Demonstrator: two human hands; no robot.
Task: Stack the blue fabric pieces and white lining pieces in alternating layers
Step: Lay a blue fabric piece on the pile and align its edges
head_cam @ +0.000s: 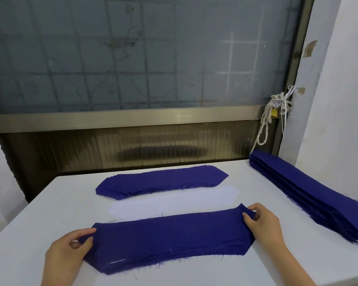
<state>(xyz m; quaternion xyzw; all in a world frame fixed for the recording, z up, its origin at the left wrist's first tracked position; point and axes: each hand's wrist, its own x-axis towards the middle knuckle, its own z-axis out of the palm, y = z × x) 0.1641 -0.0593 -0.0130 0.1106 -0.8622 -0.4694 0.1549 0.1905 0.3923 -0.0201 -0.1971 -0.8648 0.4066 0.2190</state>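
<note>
Here we look down on a white table [50, 203] with three rows of cloth laid across it. Closest to us lies a blue stack [170, 238], long with angled ends and frayed threads along its front edge. A thin sliver of white shows under its lower left corner.

The left hand [70, 250] pinches the left end of the top blue piece [174, 230] between thumb and curled fingers. The right hand [262, 223] pinches the right end the same way, where the cloth bunches slightly at the tip. The piece lies spread flat between our two hands on top of that near stack.

Just behind it, the white lining pieces [174, 201] lie flat on the table, hard to tell from the tabletop. Behind those sits a second blue pile [161, 180] of the same shape, its edges fanned a little.

Along the right side of the table, well apart from the three rows, a long blue heap [310, 195] runs from the far corner toward us, with a bit of white peeking out at its near end.

Past the table stands a frosted window [132, 58] in a metal frame. A knotted white rope [266, 122] and a small yellow padlock [274, 118] hang at its right edge beside a white wall [339, 100].
</note>
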